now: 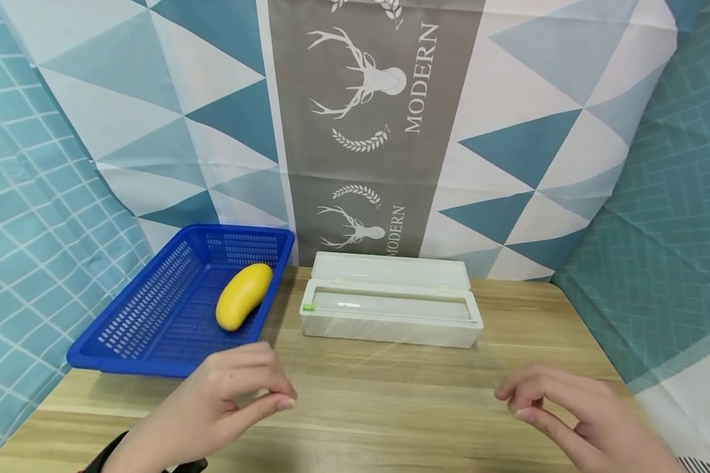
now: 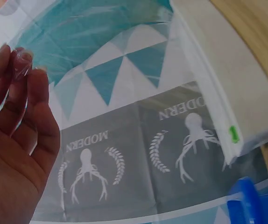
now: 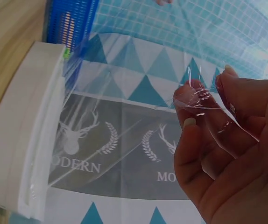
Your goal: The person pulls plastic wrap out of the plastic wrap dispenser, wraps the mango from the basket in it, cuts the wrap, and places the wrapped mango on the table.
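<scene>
A sheet of clear plastic wrap (image 1: 384,364) stretches from the white wrap dispenser (image 1: 387,334) towards me, over the wooden table. My left hand (image 1: 225,397) pinches one corner of the film between thumb and fingers, in front of the blue basket. On the other side, my right hand (image 1: 574,414) pinches the opposite corner; the right wrist view shows the film bunched and creased at the fingertips (image 3: 228,70). The dispenser's lid (image 1: 390,270) is raised at the back, with the wrap roll (image 1: 390,306) visible inside. A small green slider (image 1: 309,307) sits at its left end.
At the left stands a blue plastic basket (image 1: 174,365) with slotted walls, holding a yellow, elongated fruit or vegetable (image 1: 244,297). The wooden table (image 1: 520,315) meets a patterned cloth backdrop (image 1: 367,157) behind the dispenser, with tiled-pattern cloth on both sides.
</scene>
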The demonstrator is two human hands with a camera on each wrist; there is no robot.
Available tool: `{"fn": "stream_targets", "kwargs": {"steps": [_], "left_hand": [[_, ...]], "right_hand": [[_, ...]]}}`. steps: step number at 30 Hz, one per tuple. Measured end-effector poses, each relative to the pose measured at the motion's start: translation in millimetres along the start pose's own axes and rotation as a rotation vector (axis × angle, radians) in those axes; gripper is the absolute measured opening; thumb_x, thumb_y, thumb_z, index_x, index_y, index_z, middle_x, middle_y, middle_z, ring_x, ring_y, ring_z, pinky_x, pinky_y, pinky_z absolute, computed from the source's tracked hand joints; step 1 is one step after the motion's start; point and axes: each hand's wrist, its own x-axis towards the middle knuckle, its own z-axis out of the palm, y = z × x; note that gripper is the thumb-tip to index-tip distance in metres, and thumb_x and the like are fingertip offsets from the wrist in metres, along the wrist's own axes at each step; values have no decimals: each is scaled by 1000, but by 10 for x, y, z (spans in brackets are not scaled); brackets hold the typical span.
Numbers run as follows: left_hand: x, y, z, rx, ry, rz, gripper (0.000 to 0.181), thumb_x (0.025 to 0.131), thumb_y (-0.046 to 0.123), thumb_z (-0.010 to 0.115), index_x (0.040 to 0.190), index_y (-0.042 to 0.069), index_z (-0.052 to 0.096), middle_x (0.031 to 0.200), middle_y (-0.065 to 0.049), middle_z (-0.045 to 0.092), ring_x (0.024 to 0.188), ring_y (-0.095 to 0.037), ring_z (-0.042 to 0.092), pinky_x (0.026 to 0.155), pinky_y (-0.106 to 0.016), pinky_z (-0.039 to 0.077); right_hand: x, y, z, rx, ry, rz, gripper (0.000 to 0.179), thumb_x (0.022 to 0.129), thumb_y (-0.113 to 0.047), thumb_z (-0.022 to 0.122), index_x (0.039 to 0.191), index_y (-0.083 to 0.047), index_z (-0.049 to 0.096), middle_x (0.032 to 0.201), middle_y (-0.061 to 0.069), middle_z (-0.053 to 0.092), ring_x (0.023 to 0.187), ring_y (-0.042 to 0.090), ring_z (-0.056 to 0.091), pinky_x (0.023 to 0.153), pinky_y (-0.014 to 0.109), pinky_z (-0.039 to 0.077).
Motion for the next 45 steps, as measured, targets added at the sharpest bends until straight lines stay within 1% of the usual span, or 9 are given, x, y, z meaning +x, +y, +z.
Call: {"fn": "stream_targets", "kwargs": {"steps": [7,9,15,20,25,29,36,38,45], "left_hand": [[-242,-33,68,-46,-173,-70,23,81,7,66,92,25,61,87,14,49,79,5,47,66,-10,40],[-300,-45,86,-48,-219,-88,21,82,9,65,93,27,61,87,15,48,79,6,46,67,-9,40],[-424,-98,161,-83,-393,-142,12,90,18,58,93,30,61,85,20,46,79,8,43,68,-7,37],[-536,-174,284,-116,-505,-219,9,92,26,56,88,32,62,80,24,43,76,10,41,65,-7,37],[-658,-279,416,-72,-620,-190,7,89,29,57,89,32,63,82,26,47,75,14,42,67,-6,35],[-732,-330,530,-26,-655,-163,5,85,27,59,83,32,60,77,27,43,71,15,39,64,-5,34],[-819,-333,651,3,-725,-311,12,85,38,57,73,38,53,67,31,39,59,14,37,51,-8,31],[-847,-343,673,1,-743,-344,14,85,41,56,72,39,53,65,31,39,56,13,35,48,-9,30],[-925,-385,732,4,-733,-315,19,84,38,56,67,39,48,63,30,35,55,14,31,45,-9,28]], "right_hand": [[-93,93,104,145,-48,-156,21,76,3,67,91,-10,58,92,-5,51,85,4,50,64,15,40],[-139,112,141,160,-76,-162,23,76,2,67,92,-12,58,91,-7,50,84,1,49,63,13,39],[-287,177,301,224,-194,-110,35,73,8,63,92,-20,55,86,-13,49,82,-4,47,63,9,37],[-425,301,454,254,-289,-91,33,73,1,63,93,-24,56,84,-17,49,84,-5,43,65,10,36],[-565,404,602,275,-386,7,25,77,-8,64,89,-29,57,80,-20,48,80,-8,42,62,9,35],[-661,470,732,264,-453,32,23,75,-7,63,79,-28,54,74,-18,43,71,-12,38,56,6,31],[-748,565,929,350,-492,8,30,77,-3,61,62,-20,41,73,-13,37,68,-13,30,51,5,30],[-758,573,951,366,-506,54,32,78,-4,62,59,-19,40,71,-11,35,67,-12,29,50,6,30],[-805,584,988,415,-568,218,20,80,-14,62,64,-23,53,65,-19,43,61,-18,35,43,9,33]]}}
